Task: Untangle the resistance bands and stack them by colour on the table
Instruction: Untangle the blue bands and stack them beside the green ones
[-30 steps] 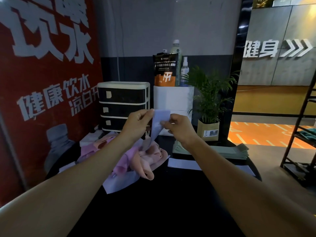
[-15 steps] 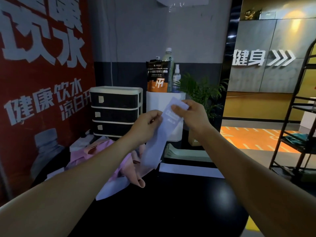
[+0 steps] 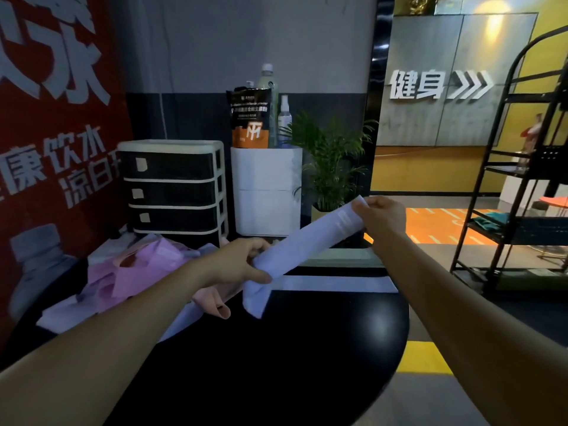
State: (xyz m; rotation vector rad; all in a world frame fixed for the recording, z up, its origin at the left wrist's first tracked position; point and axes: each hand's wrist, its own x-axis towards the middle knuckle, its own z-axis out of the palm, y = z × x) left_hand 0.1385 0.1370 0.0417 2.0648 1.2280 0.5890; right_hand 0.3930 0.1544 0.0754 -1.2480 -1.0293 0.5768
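A pale lilac resistance band (image 3: 310, 239) stretches slantwise above the black round table (image 3: 307, 348). My right hand (image 3: 381, 216) pinches its upper end at the right. My left hand (image 3: 242, 262) grips it lower down, and its loose tail hangs toward the table. To the left lies a tangled heap of pink, peach and lilac bands (image 3: 138, 272). One lilac band (image 3: 335, 284) lies flat on the table behind my hands, and a stack of pale green bands (image 3: 344, 258) sits just beyond it.
A black-and-white drawer unit (image 3: 175, 189) and a white box (image 3: 266, 192) carrying a pouch and bottles stand at the table's back. A potted plant (image 3: 332, 167) is behind my right hand. A black metal shelf (image 3: 522, 179) stands on the floor at right.
My right hand has drawn the band's upper end out to the right and lower. My left hand has slid down along the band, which is now pulled out longer and free of the heap.
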